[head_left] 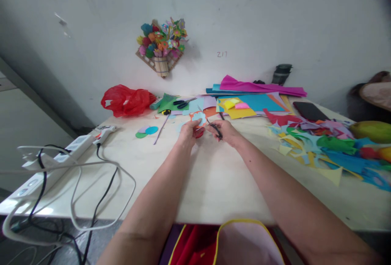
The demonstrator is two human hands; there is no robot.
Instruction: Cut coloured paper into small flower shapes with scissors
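Between the fingers of my left hand [190, 131] is a paper flower [199, 118], light blue in front with orange paper showing around its edge. My right hand [225, 132] is closed around the dark handles of a pair of scissors [217, 129], whose blades point toward the flower. A bit of red shows under my left fingers, too small to name. Both hands are just above the table, close together. Left of them lie a few paper circles [151, 130] in blue, green and lilac, and a thin purple strip [161, 130].
Another pair of scissors [183, 103] rests on coloured paper behind my hands. Paper scraps [311, 145] and a phone [310, 111] lie to the right. A red plastic bag [126, 100] sits back left, with a power strip [55, 167] and loose cables nearer. Paper flowers [161, 45] hang on the wall.
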